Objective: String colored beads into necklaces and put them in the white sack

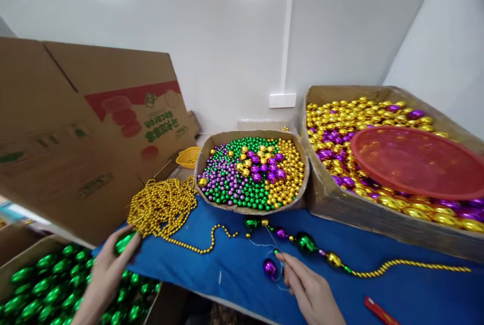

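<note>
My left hand (108, 269) is closed round a large shiny green bead (124, 242), over the front left edge of the blue-covered table. Below it, a box of green beads (45, 284) stands at the lower left. My right hand (308, 284) pinches a thin needle (270, 235) with pale thread. At its fingertips sits a small green bead, and a purple bead (269, 268) hangs or lies just beside them; I cannot tell which. Behind that hand lies a strung row of green, purple and gold beads (305, 242), running into a gold bead chain (408, 264) on the right.
A cardboard tray (249, 209) of small mixed beads stands mid-table. Right of it is a large box (340, 209) of gold and purple beads with a red lid (416, 161) on top. A gold chain heap (162, 206) lies by the tall carton (86, 138). A red tool (380, 310) lies front right.
</note>
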The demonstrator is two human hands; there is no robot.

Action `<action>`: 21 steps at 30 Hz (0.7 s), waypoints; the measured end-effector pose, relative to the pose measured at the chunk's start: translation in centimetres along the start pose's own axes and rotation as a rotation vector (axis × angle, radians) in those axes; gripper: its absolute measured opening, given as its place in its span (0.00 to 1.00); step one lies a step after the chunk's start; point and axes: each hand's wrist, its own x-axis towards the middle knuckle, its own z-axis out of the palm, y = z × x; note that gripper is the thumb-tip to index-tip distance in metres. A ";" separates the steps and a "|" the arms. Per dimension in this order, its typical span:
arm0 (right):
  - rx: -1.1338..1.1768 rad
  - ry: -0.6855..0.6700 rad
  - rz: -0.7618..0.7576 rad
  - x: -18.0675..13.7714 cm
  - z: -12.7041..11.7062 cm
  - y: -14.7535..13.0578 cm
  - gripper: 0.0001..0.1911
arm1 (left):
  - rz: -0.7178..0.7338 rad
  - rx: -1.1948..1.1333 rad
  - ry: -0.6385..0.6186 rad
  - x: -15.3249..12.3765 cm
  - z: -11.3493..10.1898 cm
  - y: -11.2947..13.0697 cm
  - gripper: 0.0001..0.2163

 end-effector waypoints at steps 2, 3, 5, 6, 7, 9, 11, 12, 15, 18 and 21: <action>-0.056 0.012 -0.095 0.0 0.3 -0.3 0.15 | -0.152 -0.485 -0.337 -1.0 3.0 2.7 0.24; -0.088 0.019 -0.141 0.0 0.3 -0.5 0.14 | -0.223 -0.693 -0.501 -1.7 5.0 4.2 0.23; -0.149 0.021 -0.210 -0.1 0.1 -0.9 0.13 | -0.342 -0.986 -0.742 -3.4 9.4 7.1 0.20; -0.176 0.020 -0.233 -0.2 -0.1 -1.0 0.13 | -0.399 -1.077 -0.826 -4.3 11.3 8.3 0.19; -0.201 0.019 -0.250 -0.3 -0.4 -1.2 0.13 | -0.450 -1.144 -0.888 -5.2 13.0 9.2 0.18; -0.247 0.023 -0.261 -0.5 -0.9 -1.3 0.13 | -0.535 -1.230 -0.966 -6.7 15.3 10.5 0.16; -0.283 0.036 -0.266 -0.8 -1.4 -1.1 0.13 | -0.580 -1.283 -1.001 -7.6 16.4 10.8 0.15; -0.298 0.046 -0.264 -0.9 -1.6 -0.9 0.13 | -0.586 -1.301 -1.016 -7.9 16.7 10.8 0.15; -0.331 0.101 -0.255 -1.1 -2.0 -0.2 0.14 | -0.532 -1.320 -1.076 -8.1 16.9 10.5 0.15; -0.352 0.142 -0.244 -1.1 -2.2 0.4 0.14 | -0.435 -1.263 -1.119 -8.0 16.8 10.2 0.18; -0.358 0.143 -0.236 -1.0 -2.3 0.7 0.14 | -0.344 -1.204 -1.117 -7.8 16.7 10.0 0.20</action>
